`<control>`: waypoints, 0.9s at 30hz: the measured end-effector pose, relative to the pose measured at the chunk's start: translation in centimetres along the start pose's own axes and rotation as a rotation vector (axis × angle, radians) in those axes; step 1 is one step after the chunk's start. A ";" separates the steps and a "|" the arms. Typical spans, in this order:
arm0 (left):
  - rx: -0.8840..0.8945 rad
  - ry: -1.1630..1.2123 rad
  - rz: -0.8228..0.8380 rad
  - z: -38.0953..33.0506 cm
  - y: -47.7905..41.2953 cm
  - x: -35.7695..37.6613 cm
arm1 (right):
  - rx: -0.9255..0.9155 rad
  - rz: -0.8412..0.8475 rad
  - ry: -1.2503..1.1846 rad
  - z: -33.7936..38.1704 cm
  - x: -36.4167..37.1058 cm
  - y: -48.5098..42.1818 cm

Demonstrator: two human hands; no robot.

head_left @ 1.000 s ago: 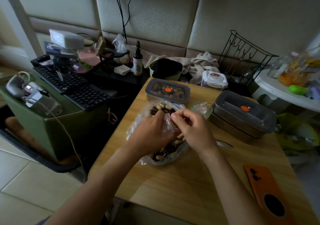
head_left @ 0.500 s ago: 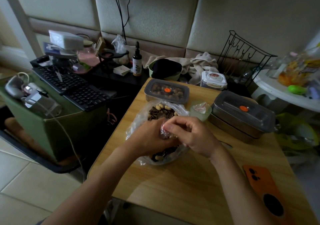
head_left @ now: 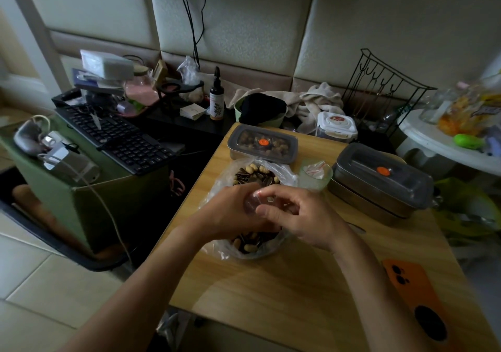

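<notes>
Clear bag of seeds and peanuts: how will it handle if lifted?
Likely floppy: the clear plastic bag crumples where the left hand and right hand pinch it. Loose sunflower seeds and peanuts should shift and sag. Mouth looks open, so tipping may spill.

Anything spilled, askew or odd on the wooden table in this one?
Nothing spilled: the peanuts and seeds are all inside the plastic bag, whose film the left hand and right hand pinch. Both lidded containers sit closed. Only the orange phone lies close to the table edge.

Orange phone [head_left: 406,284], black keyboard [head_left: 119,137], dropper bottle [head_left: 217,99]
</notes>
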State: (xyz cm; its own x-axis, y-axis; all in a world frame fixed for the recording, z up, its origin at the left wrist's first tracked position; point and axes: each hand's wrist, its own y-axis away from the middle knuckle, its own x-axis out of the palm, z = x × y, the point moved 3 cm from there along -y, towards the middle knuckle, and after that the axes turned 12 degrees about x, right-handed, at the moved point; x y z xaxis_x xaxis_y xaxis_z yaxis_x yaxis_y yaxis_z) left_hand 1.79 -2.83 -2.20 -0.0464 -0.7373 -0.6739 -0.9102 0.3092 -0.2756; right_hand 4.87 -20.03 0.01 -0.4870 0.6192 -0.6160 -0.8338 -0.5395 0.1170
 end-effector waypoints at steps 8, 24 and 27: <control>0.052 -0.082 -0.014 -0.2 -0.1 0.3 | 0.053 0.102 0.062 -0.4 0.3 0.6; -0.029 -0.118 -0.165 0.1 2.0 0.8 | 0.179 0.016 -0.384 -2.5 0.6 4.4; -0.077 -0.090 -0.206 0.7 2.2 0.5 | 0.550 -0.149 -0.753 -5.3 0.9 4.9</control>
State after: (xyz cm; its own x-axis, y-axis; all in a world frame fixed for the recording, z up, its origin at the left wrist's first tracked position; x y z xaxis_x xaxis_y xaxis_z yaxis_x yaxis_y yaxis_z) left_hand 0.07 -2.06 -3.59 0.1775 -0.7229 -0.6678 -0.9256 0.1079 -0.3628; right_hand 1.71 -25.13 -4.06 -0.2453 0.9694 -0.0116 -0.8131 -0.1992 0.5469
